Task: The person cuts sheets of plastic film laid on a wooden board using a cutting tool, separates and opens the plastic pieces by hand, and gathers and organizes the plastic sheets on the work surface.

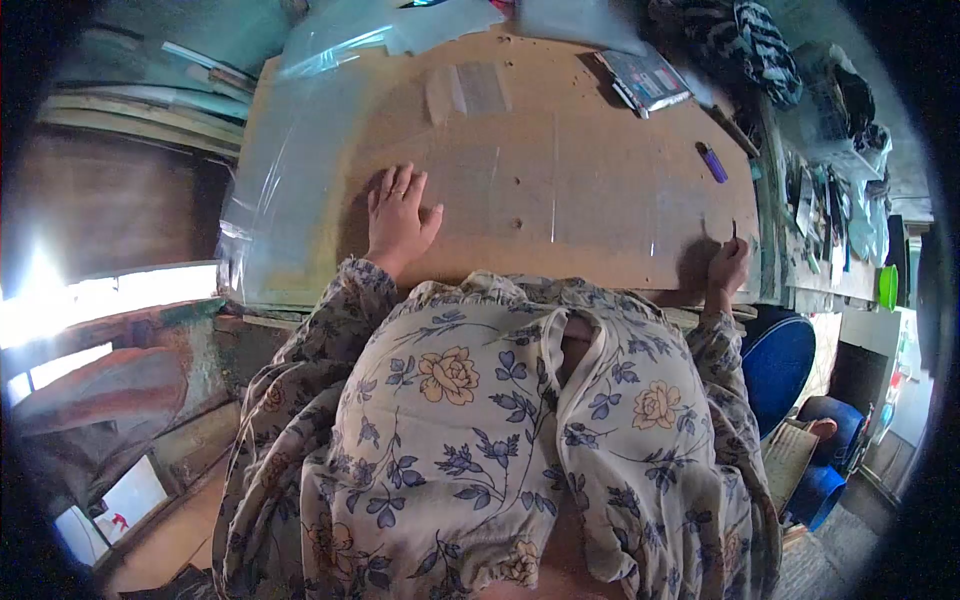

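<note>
Left hand (400, 215) lies spread flat on the board (560, 190); right hand (725, 268) pinches a pen (734, 230). A lighter (712, 162) lies upper right.

Matt brown cardboard sheet (560, 190), glossy clear plastic film (275, 190), soft floral cloth sleeve (330, 320), shiny purple plastic lighter (712, 162)

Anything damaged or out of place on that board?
Small things only. The cardboard sheet has a taped patch near its far edge and a small hole near the middle. A purple lighter lies loose near the right hand.
</note>
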A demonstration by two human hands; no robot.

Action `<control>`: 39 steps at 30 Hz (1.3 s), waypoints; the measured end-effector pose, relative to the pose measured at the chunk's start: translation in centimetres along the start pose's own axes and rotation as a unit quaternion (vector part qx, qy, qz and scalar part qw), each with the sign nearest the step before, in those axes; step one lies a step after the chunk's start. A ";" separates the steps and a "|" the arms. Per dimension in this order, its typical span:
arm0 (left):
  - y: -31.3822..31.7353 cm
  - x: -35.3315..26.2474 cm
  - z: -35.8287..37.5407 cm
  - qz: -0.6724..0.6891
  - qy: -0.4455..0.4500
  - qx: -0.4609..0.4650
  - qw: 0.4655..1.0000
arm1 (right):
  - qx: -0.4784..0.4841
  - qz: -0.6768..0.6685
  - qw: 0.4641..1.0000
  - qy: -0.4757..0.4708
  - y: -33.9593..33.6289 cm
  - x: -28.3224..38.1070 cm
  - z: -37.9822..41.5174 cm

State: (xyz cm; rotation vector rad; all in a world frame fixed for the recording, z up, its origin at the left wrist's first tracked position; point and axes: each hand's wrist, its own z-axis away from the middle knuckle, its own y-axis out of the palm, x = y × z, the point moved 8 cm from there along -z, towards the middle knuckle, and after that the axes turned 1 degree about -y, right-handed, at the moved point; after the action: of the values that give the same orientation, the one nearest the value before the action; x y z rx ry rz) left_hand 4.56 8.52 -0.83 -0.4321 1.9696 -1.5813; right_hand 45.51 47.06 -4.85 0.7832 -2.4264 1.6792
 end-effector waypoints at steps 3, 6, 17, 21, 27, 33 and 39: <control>-0.7 -0.9 -0.6 0.024 0.023 -0.030 0.999 | 0.028 0.037 0.999 0.017 0.0 -0.7 -0.4; 0.4 -3.0 -2.5 0.040 0.083 0.018 0.996 | 0.000 0.039 0.999 -0.001 -0.3 -1.1 -0.7; 0.4 -2.6 -4.6 0.003 0.171 0.050 0.984 | 0.042 0.018 0.997 0.070 -1.2 -0.8 1.1; -0.6 -0.1 -3.7 -0.022 0.125 0.040 0.991 | 0.045 0.030 0.996 0.072 -1.9 0.1 1.4; -0.8 0.4 -3.7 -0.032 0.100 0.047 0.993 | 0.026 0.029 0.997 0.068 -2.5 -0.2 0.7; -1.4 1.5 -3.2 -0.044 0.074 0.050 0.995 | 0.013 0.056 0.997 0.043 -2.7 0.0 1.0; -1.4 0.8 -3.8 -0.031 0.081 0.004 0.996 | 0.021 0.030 0.997 0.073 -3.4 0.7 1.0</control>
State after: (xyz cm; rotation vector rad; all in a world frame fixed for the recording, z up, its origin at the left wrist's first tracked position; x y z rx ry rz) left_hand 1.45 10.70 0.86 -0.3759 2.0866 -1.7113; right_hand 46.68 45.06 -2.15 0.5736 -2.3461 1.7470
